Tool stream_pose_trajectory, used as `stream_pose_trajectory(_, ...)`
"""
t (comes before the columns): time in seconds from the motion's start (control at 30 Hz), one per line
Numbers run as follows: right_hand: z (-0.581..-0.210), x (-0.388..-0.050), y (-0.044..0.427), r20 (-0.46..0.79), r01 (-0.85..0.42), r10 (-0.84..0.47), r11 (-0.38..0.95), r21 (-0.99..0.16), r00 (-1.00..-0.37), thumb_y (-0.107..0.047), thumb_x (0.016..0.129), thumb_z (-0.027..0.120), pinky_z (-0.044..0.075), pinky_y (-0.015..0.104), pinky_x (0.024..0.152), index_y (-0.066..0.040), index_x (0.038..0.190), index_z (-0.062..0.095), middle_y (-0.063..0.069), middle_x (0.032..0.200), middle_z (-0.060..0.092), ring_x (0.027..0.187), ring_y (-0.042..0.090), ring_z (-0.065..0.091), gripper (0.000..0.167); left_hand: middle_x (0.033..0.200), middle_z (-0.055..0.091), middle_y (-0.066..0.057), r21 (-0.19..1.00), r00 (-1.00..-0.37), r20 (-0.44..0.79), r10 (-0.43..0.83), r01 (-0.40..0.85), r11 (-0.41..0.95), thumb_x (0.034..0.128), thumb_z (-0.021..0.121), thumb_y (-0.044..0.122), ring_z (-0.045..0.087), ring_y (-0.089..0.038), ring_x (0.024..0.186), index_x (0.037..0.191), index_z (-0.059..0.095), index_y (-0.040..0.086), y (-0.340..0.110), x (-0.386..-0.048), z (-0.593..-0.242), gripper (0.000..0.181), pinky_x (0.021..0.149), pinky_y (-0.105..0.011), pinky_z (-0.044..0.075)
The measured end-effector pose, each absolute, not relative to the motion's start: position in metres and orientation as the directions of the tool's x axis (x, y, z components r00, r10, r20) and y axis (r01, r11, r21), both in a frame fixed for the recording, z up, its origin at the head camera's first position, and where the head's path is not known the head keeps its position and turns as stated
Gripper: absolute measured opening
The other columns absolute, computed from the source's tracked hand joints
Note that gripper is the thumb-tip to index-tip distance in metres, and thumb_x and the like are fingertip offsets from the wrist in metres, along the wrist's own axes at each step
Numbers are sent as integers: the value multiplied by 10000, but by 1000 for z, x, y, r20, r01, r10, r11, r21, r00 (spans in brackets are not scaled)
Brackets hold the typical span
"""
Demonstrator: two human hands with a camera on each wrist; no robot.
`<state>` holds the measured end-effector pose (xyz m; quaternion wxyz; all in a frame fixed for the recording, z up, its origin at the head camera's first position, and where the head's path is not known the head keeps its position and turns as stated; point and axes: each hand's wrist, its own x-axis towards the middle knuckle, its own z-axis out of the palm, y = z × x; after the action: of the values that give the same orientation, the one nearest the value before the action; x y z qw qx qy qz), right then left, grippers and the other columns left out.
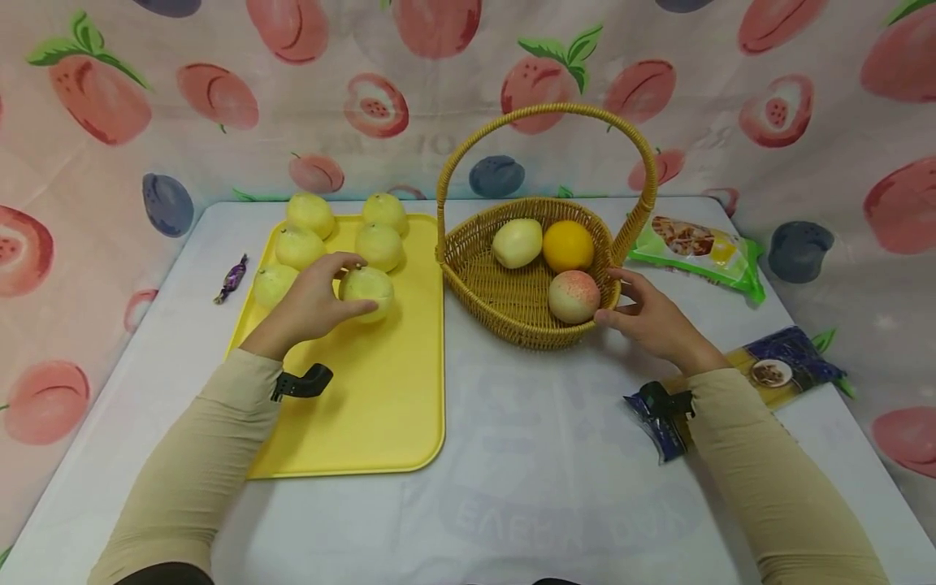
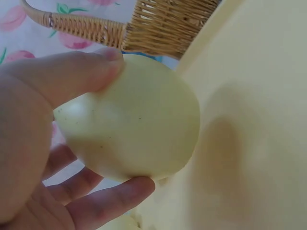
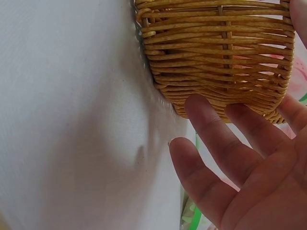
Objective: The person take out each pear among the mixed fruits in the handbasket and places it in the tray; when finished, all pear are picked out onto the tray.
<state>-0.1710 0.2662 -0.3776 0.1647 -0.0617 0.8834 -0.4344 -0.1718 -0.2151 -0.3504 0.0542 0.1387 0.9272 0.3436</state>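
Note:
My left hand (image 1: 314, 301) holds a pale yellow-green round fruit (image 1: 368, 294) between thumb and fingers. In the left wrist view this fruit (image 2: 144, 117) looks smooth with a few dark specks, raised above the yellow tray (image 1: 380, 422). Several similar fruits (image 1: 310, 215) sit on the tray's far half. My right hand (image 1: 658, 321) grips the right end of a wicker basket (image 1: 483, 305) at its rim, thumb in front and fingers behind. The right wrist view has fingertips (image 3: 199, 108) against the outer weave. Inside the basket lie a pale yellow fruit (image 1: 517, 244), an orange (image 1: 568, 246) and a peach (image 1: 574, 296).
The basket's tall handle (image 1: 548, 108) arches over it. A green snack packet (image 1: 698, 252) lies right of the basket, with a dark blue and gold packet (image 1: 793, 366) partly under my right forearm. One purple wrapped candy (image 1: 231, 279) lies left of the tray on the white cloth.

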Motion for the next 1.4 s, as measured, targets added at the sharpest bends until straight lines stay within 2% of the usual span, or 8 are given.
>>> stream_pose_trajectory(0.53, -378, -170, 266, -218, 11, -260, 619, -785, -941, -429, 957, 678, 388, 638, 1021, -130, 1615, 158, 234, 1617, 185, 1308, 461, 451, 891, 1379, 462, -236, 666, -973, -11, 232, 166, 728, 907, 764, 232, 451, -440, 1236, 1384, 465, -30, -219, -185, -367, 621, 1029, -555, 377)
stream_pose_trajectory(1.1, -377, -170, 267, -231, 29, -246, 623, -781, -941, -475, 932, 693, 389, 639, 1020, -165, 1620, 157, 224, 1617, 198, 1313, 451, 446, 926, 1360, 469, -238, 672, -977, 21, 211, 170, 721, 917, 752, 236, 449, -437, 1221, 1402, 457, -28, -218, -195, -377, 627, 1012, -552, 387)
stream_pose_trajectory(1.4, -377, -170, 267, -226, 22, -254, 618, -786, -940, -436, 947, 689, 394, 633, 1018, -149, 1619, 150, 230, 1614, 200, 1308, 453, 449, 908, 1391, 440, -257, 693, -981, 20, 195, 154, 704, 917, 753, 234, 429, -437, 1238, 1420, 444, -34, -212, -198, -380, 649, 1027, -545, 376)
